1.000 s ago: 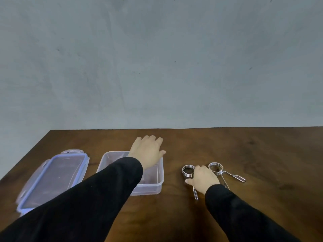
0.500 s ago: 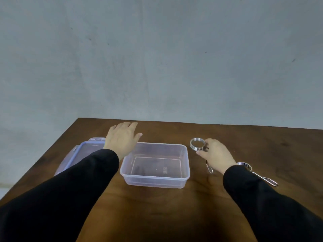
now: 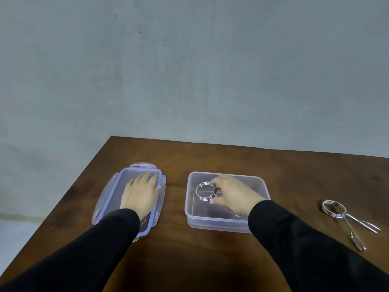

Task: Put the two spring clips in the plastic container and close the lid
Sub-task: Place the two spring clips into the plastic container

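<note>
Head view: right hand [image 3: 231,191] pinches first spring clip [image 3: 205,191] by coil, inside container [image 3: 214,223], handle tip near floor. Left hand [image 3: 141,193] flat, fingers spread, on lid [image 3: 109,197], gripping nothing.
Risks: clip dropped early bounces out; light container slides on worktop [image 3: 210,260], unbraced.
Count: two clips, second spring clip [image 3: 345,218] on worktop, well right; one container; one lid.

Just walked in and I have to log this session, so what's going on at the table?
A person is packing spring clips into a clear plastic container. The right hand holds one spring clip by its coil, inside the container, not yet let go. The left hand lies flat on the blue-rimmed lid, which sits on the wooden table left of the container. The second spring clip lies untouched on the table to the right.
</note>
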`<state>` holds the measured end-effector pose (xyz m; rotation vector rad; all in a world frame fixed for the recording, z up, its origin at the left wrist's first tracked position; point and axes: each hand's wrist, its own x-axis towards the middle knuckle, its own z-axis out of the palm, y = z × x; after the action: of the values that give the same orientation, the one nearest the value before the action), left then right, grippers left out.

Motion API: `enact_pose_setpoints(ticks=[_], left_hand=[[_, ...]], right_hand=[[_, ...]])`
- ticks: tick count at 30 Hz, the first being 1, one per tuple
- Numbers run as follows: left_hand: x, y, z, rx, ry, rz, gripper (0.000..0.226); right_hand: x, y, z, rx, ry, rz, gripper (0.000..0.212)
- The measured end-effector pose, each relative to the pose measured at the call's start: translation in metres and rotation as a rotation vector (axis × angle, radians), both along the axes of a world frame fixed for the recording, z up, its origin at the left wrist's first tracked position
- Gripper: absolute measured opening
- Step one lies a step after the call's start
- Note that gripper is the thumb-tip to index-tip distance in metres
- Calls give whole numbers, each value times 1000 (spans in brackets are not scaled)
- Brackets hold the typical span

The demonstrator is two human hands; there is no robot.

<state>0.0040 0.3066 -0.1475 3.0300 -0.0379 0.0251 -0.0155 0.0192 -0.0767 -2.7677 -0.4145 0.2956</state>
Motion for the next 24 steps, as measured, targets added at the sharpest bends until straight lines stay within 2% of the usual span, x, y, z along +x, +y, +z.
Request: enact_pose_setpoints(ticks=[3, 8, 24], left_hand=[[-3, 8, -20, -31, 47, -3, 48], [-6, 0, -27, -112, 13, -19, 54], [-2, -27, -32, -109, -6, -30, 51]], right_hand=[[0, 13, -11, -69, 20, -19, 42], [7, 21, -21, -110, 57, 2, 49], [19, 13, -29, -110, 123, 120, 50]])
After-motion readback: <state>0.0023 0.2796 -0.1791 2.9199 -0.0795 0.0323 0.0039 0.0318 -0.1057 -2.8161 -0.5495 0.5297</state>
